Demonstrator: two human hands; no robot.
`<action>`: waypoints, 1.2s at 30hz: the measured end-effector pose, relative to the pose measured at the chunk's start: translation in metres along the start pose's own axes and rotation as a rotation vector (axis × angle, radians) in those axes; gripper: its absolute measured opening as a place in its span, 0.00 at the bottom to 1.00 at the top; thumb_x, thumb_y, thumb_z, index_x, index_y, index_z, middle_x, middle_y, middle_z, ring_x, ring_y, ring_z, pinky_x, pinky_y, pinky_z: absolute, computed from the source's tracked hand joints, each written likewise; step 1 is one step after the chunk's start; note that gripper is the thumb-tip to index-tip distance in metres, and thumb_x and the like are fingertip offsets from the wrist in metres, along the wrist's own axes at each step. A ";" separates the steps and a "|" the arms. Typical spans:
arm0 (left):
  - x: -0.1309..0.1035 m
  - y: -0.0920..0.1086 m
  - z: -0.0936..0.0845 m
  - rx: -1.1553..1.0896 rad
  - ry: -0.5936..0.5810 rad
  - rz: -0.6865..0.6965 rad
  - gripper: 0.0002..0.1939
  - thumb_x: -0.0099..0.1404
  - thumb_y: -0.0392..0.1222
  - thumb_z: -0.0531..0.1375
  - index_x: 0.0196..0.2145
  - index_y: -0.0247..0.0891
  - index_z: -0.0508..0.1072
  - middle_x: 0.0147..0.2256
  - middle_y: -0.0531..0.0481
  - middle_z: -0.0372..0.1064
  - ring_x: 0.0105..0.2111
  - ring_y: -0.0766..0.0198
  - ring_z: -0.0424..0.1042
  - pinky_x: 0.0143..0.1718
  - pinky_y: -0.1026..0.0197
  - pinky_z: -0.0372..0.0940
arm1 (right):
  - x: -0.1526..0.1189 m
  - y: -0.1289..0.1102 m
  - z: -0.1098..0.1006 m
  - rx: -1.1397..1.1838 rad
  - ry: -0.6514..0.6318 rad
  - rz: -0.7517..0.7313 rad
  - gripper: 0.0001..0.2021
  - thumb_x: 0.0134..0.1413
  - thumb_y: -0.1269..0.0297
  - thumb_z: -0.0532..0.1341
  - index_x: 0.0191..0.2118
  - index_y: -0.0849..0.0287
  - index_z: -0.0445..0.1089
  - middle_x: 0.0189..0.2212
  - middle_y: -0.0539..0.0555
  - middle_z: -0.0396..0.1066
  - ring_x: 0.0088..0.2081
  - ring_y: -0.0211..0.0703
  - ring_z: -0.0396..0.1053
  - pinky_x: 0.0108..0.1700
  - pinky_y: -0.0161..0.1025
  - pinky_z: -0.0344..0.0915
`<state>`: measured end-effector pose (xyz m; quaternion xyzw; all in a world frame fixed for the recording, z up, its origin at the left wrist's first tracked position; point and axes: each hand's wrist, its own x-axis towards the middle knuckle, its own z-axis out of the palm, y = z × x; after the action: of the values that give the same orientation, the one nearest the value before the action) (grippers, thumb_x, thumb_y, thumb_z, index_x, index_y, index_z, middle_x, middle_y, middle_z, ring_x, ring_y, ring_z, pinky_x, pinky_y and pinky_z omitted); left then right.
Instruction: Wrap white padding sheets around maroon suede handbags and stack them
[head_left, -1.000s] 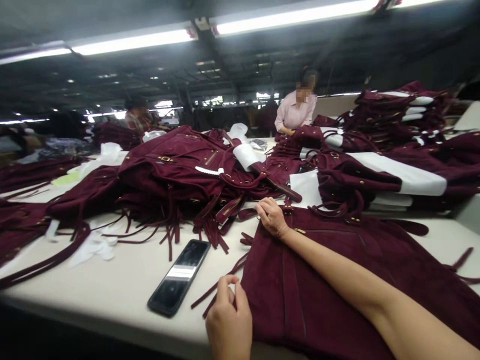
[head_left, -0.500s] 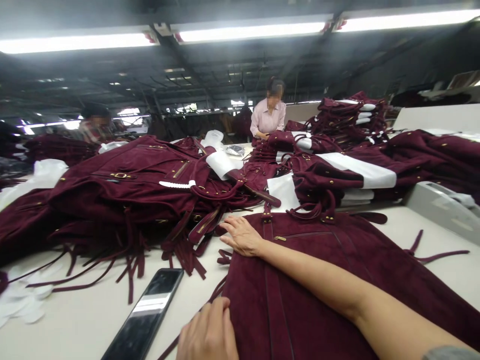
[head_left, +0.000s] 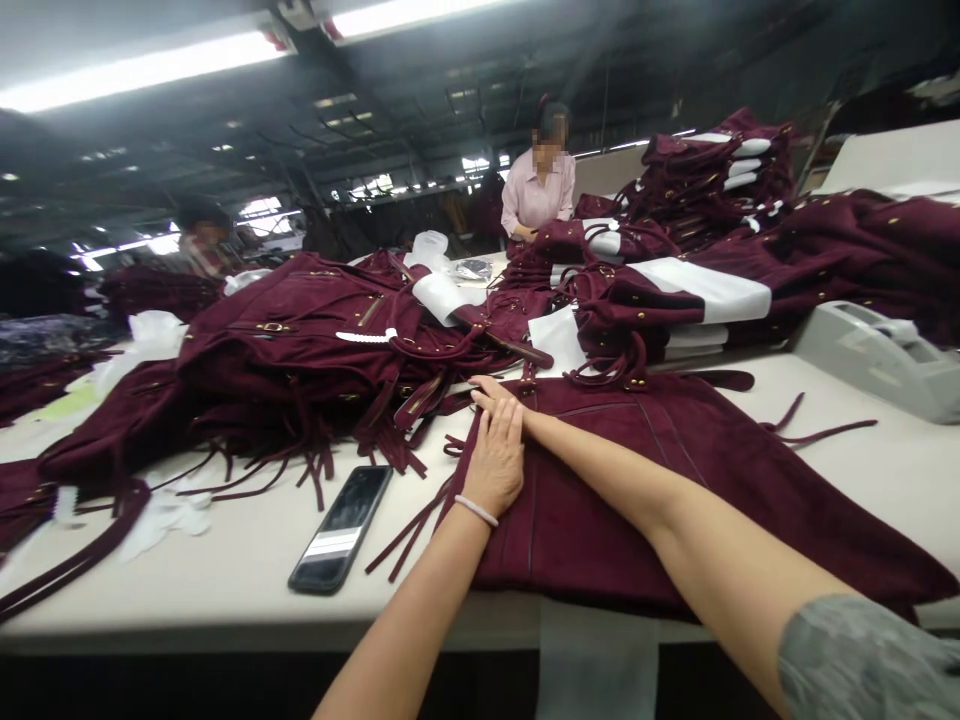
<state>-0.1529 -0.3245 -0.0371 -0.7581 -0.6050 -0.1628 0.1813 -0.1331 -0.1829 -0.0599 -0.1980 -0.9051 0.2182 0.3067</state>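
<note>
A dark maroon bag [head_left: 600, 500] lies flat on the white table [head_left: 247, 590], its handles toward the back. My left hand [head_left: 496, 455], with a pale band at the wrist, rests on the bag's upper left, fingers stretched close together and overlapping my right hand. My right hand [head_left: 487, 392] reaches across the bag to its top left corner; its fingers are bent beside a thin greyish thing too small to make out, and part of it is hidden behind my left hand. Thin maroon cords [head_left: 409, 530] hang off the bag's left side.
A black phone [head_left: 341, 530] lies left of the bag. Piled maroon bags [head_left: 300, 330] fill the left and back, with white wraps [head_left: 705, 285] around some. A grey tape dispenser [head_left: 877, 360] stands at right. A person in a pink shirt [head_left: 536, 195] is behind the table.
My left hand has moved up and forward from the near left edge to my right hand. My right hand's fingers have gone from spread to bent. The view has tilted and shifted.
</note>
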 end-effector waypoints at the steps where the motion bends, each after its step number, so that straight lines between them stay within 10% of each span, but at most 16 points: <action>1: -0.007 -0.004 0.007 0.031 -0.010 -0.012 0.29 0.68 0.33 0.47 0.66 0.27 0.50 0.66 0.35 0.50 0.67 0.50 0.46 0.66 0.42 0.47 | -0.004 0.003 -0.006 -0.002 -0.011 0.020 0.21 0.67 0.62 0.49 0.61 0.65 0.61 0.58 0.63 0.64 0.60 0.47 0.61 0.61 0.47 0.59; 14: -0.012 0.002 0.007 0.104 -0.230 -0.177 0.26 0.72 0.48 0.48 0.61 0.32 0.64 0.64 0.28 0.52 0.65 0.39 0.51 0.61 0.31 0.48 | -0.156 -0.004 -0.151 -0.577 0.002 0.380 0.30 0.65 0.55 0.49 0.65 0.69 0.55 0.65 0.67 0.53 0.67 0.57 0.48 0.66 0.58 0.48; 20: -0.012 0.003 0.009 0.057 -0.288 -0.171 0.28 0.72 0.49 0.47 0.64 0.32 0.60 0.65 0.27 0.49 0.66 0.37 0.47 0.61 0.29 0.44 | -0.228 0.018 -0.149 -0.700 0.114 0.502 0.32 0.67 0.50 0.43 0.66 0.70 0.54 0.64 0.68 0.56 0.66 0.56 0.50 0.66 0.59 0.46; 25: -0.010 0.002 0.010 -0.032 -0.283 -0.148 0.27 0.72 0.46 0.49 0.63 0.29 0.60 0.66 0.28 0.47 0.67 0.40 0.44 0.64 0.34 0.42 | -0.224 0.025 -0.153 -0.619 0.128 0.505 0.30 0.67 0.50 0.45 0.64 0.67 0.60 0.62 0.66 0.60 0.64 0.54 0.56 0.65 0.57 0.47; 29: -0.001 0.014 -0.006 -0.294 -0.255 0.143 0.24 0.73 0.42 0.47 0.64 0.36 0.58 0.68 0.41 0.45 0.69 0.56 0.41 0.67 0.44 0.40 | -0.220 0.027 -0.166 -0.453 0.109 0.503 0.26 0.64 0.55 0.51 0.61 0.66 0.64 0.61 0.63 0.62 0.63 0.53 0.58 0.65 0.56 0.49; 36: 0.012 0.045 -0.018 -0.458 -0.630 0.338 0.29 0.69 0.59 0.53 0.65 0.53 0.56 0.69 0.49 0.40 0.69 0.46 0.36 0.63 0.29 0.36 | -0.260 -0.064 -0.202 0.018 0.322 0.561 0.19 0.60 0.52 0.57 0.48 0.56 0.76 0.46 0.55 0.76 0.49 0.50 0.72 0.56 0.49 0.65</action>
<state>-0.1071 -0.3316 -0.0194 -0.8801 -0.4460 -0.0213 -0.1614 0.1729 -0.3085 -0.0047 -0.4692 -0.7531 0.2680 0.3754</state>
